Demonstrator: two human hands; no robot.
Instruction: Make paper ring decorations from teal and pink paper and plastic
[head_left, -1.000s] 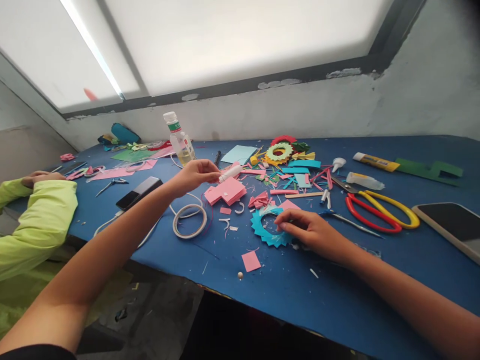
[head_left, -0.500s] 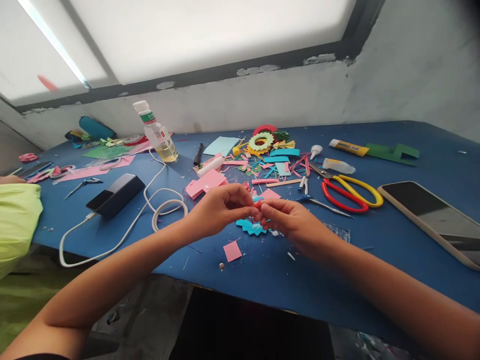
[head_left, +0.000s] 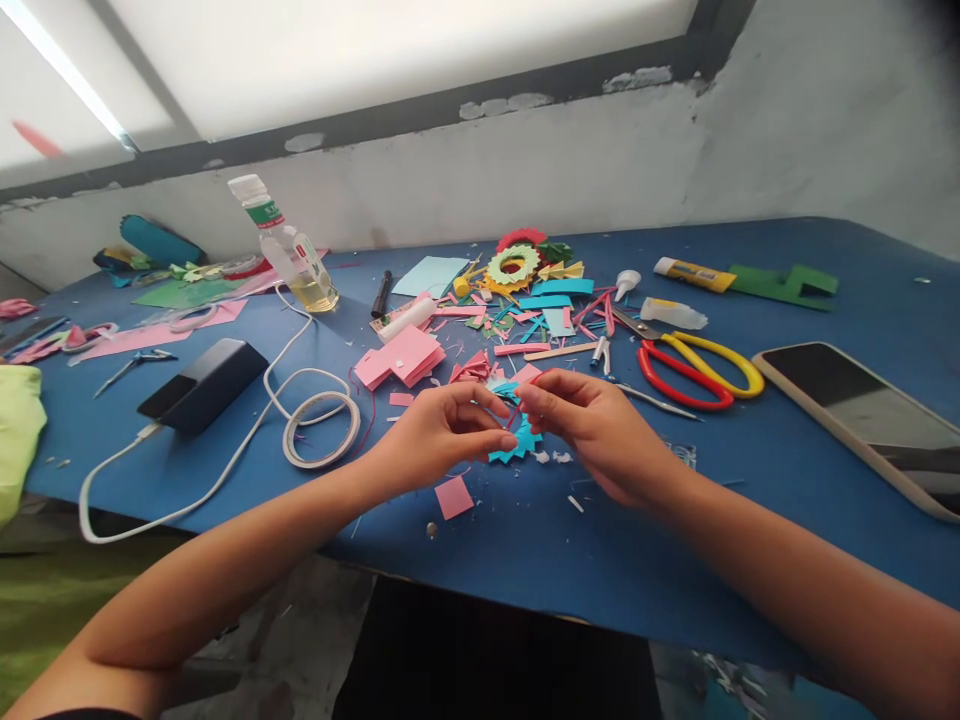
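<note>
Above the blue tabletop (head_left: pixel 480 560), the left hand (head_left: pixel 442 430) curls, thumb parted from fingers; the right hand (head_left: pixel 596 430) pinches. A bright-blue, jagged-edged paper ring (head_left: pixel 529 441) lies below and between them, partly hidden. The right hand grips a thin red strand (head_left: pixel 515 413); whether the left touches it, I cannot tell.
</note>
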